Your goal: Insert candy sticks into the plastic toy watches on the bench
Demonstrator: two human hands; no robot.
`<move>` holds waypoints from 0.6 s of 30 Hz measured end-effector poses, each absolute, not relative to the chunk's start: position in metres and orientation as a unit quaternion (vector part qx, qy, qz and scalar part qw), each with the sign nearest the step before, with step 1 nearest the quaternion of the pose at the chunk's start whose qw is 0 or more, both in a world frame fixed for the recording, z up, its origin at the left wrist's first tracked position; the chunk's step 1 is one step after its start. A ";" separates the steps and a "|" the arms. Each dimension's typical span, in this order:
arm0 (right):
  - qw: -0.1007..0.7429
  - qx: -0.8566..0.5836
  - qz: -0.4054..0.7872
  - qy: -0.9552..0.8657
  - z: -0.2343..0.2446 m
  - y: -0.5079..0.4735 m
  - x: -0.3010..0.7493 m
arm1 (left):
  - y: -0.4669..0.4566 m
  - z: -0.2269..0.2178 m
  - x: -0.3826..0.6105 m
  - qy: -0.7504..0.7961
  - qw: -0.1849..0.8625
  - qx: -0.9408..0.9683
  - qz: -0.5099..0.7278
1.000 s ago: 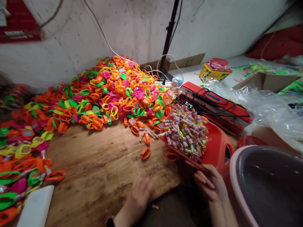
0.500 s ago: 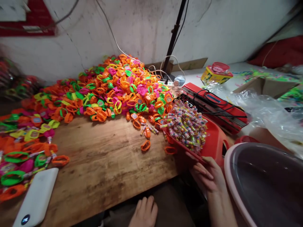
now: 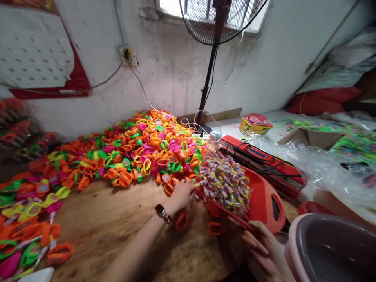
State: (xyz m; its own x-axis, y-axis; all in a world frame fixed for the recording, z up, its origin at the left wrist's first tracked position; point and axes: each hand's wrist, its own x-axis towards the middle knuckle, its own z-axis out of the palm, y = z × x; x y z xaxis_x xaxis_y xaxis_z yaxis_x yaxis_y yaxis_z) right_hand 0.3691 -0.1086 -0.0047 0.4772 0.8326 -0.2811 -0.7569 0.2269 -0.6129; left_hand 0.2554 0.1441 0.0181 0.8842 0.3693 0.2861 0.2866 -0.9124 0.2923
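A red plastic tray [image 3: 263, 196] with a handle slot stands tilted at the table's right side, heaped with small candy rolls in clear twisted wrappers [image 3: 226, 184]. My right hand [image 3: 261, 244] grips its near edge, thumb on top and fingers beneath. My left hand [image 3: 182, 194], with a watch on the wrist, reaches to the tray's left edge, over the spot where loose rolls lay; its fingertips are blurred and partly hidden. Orange toy watches lie close by, one just under my left wrist [image 3: 181, 221] and another orange toy watch [image 3: 216, 228] below the tray.
A big heap of coloured toy watches [image 3: 147, 145] spreads along the wall. To the right stand a grey basin with a pink rim [image 3: 293, 250], a red sealing machine [image 3: 264, 156], plastic bags [image 3: 308, 160] and a yellow box [image 3: 255, 126]. A fan [image 3: 219, 23] rises behind.
My left hand has moved from my lap up and forward to the tray's left edge. My right hand still holds the tray. The view has tilted upward, bringing the fan into sight.
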 end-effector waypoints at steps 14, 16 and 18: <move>0.815 -0.425 0.390 0.064 0.070 -0.116 0.398 | 0.094 -0.028 0.351 0.092 0.100 0.986 0.095; 0.820 -0.434 0.370 0.047 0.068 -0.121 0.396 | 0.108 -0.031 0.333 0.101 0.091 0.986 0.096; 0.822 -0.441 0.358 0.036 0.064 -0.126 0.393 | 0.120 -0.032 0.314 0.114 0.081 0.986 0.096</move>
